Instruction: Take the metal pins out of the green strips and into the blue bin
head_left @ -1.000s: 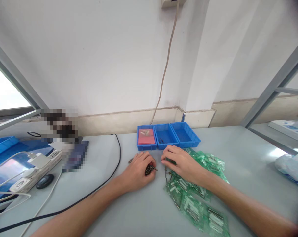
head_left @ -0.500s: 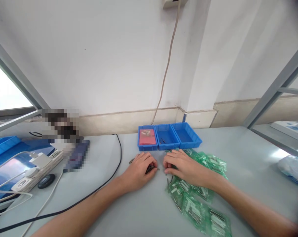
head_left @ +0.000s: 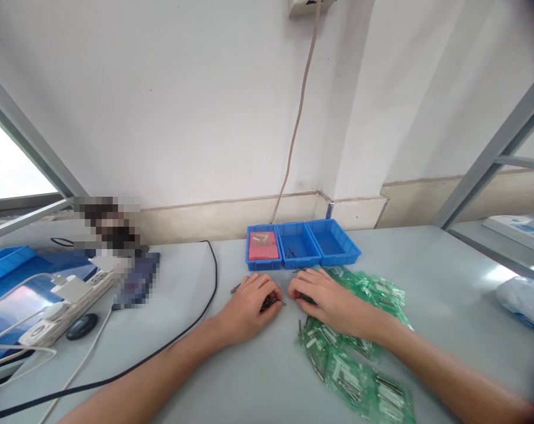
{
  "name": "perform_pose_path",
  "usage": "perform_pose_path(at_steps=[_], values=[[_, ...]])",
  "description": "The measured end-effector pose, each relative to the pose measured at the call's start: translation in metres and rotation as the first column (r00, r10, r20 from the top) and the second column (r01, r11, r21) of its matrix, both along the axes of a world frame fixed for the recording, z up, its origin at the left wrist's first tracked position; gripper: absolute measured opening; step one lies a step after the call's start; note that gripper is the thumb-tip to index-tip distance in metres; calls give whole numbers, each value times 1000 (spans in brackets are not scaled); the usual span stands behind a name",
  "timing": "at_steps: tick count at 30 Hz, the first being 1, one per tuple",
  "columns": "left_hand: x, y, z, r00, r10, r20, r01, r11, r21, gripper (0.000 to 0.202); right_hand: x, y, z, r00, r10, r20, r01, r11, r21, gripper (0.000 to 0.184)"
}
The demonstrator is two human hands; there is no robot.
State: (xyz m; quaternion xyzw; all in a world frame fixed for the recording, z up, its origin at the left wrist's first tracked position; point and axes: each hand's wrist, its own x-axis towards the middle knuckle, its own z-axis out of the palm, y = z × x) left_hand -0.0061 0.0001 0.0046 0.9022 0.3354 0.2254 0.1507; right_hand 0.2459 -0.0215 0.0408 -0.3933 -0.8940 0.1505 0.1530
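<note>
My left hand [head_left: 253, 301] rests on the grey table, its fingers curled around a bunch of small dark metal pins [head_left: 268, 302]. Pin ends poke out on both sides of the hand. A short gap away, my right hand [head_left: 317, 294] lies with fingers bent inward and the thumb tucked under. What it holds, if anything, is hidden. Around and under the right forearm are green plastic bags [head_left: 349, 377] with metal pins and white labels inside. A few loose pins [head_left: 290, 253] lie in the middle blue tray [head_left: 305, 234] behind the hands.
The left blue tray [head_left: 263, 265] holds a red packet [head_left: 262, 247]; the right blue tray [head_left: 335, 242] stands beside the middle one. A black cable [head_left: 178, 330] crosses the left side, near a mouse [head_left: 82, 325] and a power strip [head_left: 41, 330]. A wall stands behind.
My right hand has shifted slightly left and its thumb has tucked in under the fingers. My left hand has stayed in place around the pins.
</note>
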Motion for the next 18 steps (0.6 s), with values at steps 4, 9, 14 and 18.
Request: perform_pose_path(at_steps=[4,9,14,18], values=[[0,0,1,1000,6,-5,-6,1000,0,2,0,-1,-1,999,-32,-25,32,999,-8,11],[0,-1,2,1000,7,-6,-7,1000,2,2,-1,-1,-3,995,-65,-70,64,998,-21,15],[0,-2,2,1000,4,-5,-4,1000,-1,2,-3,-1,-3,982,-91,-167,89,996,-16,16],[0,-1,3,1000,-1,4,1,1000,-3,1,-2,0,-1,960,-106,-258,107,994,-10,16]])
